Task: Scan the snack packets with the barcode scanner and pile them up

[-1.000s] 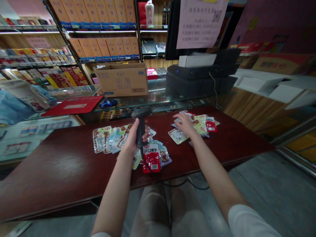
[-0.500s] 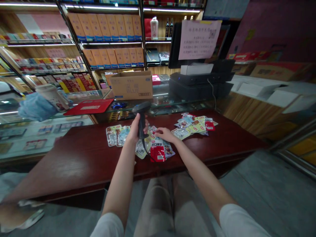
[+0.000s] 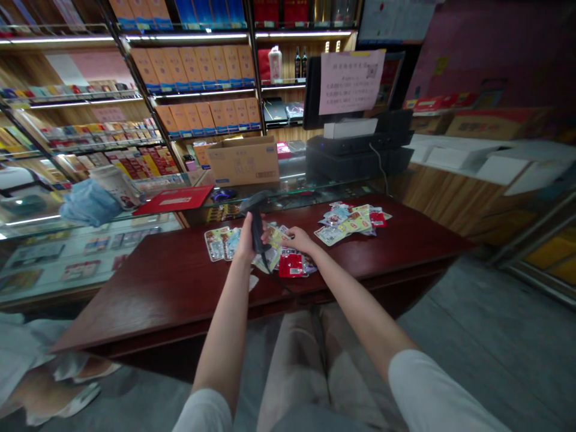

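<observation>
My left hand [image 3: 246, 241] is wrapped around the handle of a black barcode scanner [image 3: 257, 231], held upright over a pile of snack packets with its head pointing away from me. At the right side of that pile, my right hand [image 3: 300, 241] pinches the edge of a light-coloured snack packet [image 3: 275, 239]. Just below its fingers lies a red snack packet [image 3: 290, 266]. Several more packets [image 3: 216, 245] fan out to the left on the dark red desk [image 3: 148, 288]. A second pile of snack packets [image 3: 353, 223] rests to the right of my right hand.
Behind the desk, a glass counter holds an open cardboard box [image 3: 243, 163], a red folder [image 3: 173, 199], a mouse [image 3: 224, 195] and a black monitor [image 3: 312, 90] with a paper sign. A person's legs and shoes [image 3: 74, 402] show at lower left.
My right hand has moved left from the right pile to the left pile and closed on a packet there. My left hand keeps the scanner over the packets. The view has shifted.
</observation>
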The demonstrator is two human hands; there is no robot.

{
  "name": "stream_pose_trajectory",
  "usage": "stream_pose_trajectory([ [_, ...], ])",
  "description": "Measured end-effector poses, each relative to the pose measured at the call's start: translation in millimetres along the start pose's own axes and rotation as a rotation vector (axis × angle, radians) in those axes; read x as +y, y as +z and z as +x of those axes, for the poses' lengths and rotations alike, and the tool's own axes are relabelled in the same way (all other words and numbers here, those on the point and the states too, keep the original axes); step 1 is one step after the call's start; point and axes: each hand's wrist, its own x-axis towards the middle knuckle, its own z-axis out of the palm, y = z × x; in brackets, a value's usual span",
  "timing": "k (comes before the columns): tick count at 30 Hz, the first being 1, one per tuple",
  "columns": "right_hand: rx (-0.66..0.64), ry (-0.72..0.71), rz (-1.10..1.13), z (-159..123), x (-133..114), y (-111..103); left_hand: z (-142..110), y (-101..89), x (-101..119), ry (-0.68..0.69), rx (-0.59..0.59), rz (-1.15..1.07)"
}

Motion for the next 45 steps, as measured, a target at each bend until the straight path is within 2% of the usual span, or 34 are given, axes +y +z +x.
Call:
stream_pose_trajectory([
  [3, 0.101, 0.048, 0.295, 6.6, 2.1, -2.4, 3.3, 2.5, -0.3, 0.001, 0.005, 0.005],
  [6, 0.214, 0.06, 0.423, 14.6, 5.6, -14.3, 8.5, 5.3, -2.3, -0.03, 0.011, 0.014],
  [9, 0.346, 0.087, 0.558, 24.2, 10.8, -35.9, 14.8, 8.9, -7.3, -0.07, -0.007, 0.037],
  [13, 0.526, 0.108, 0.736, 37.2, 20.8, -74.3, 25.2, 17.7, -17.6, -0.102, -0.108, 0.085],
  [18, 0.656, 0.104, 0.834, 47.8, 35.7, -118.5, 46.2, 33.6, -33.5, -0.166, -0.209, 0.156],
  [23, 0.697, 0.105, 0.853, 53.1, 53.9, -142.9, 63.9, 47.1, -53.7, -0.222, -0.293, 0.186],
  [27, 0.688, 0.111, 0.842, 55.1, 73.0, -148.2, 65.0, 53.2, -67.7, -0.253, -0.335, 0.188],
  [32, 0.71, 0.086, 0.911, 54.1, 91.3, -146.0, 60.1, 54.8, -77.6, -0.309, -0.318, 0.245],
  [36, 0.722, 0.063, 0.96, 52.9, 92.4, -143.0, 56.5, 55.0, -82.5, -0.351, -0.302, 0.281],
  [41, 0.659, 0.04, 0.917, 51.2, 88.1, -138.6, 55.0, 54.2, -86.4, -0.359, -0.294, 0.308],
  [45, 0.696, 0.098, 0.884, 50.8, 89.4, -137.5, 54.2, 53.0, -86.2, -0.392, -0.287, 0.306],
])
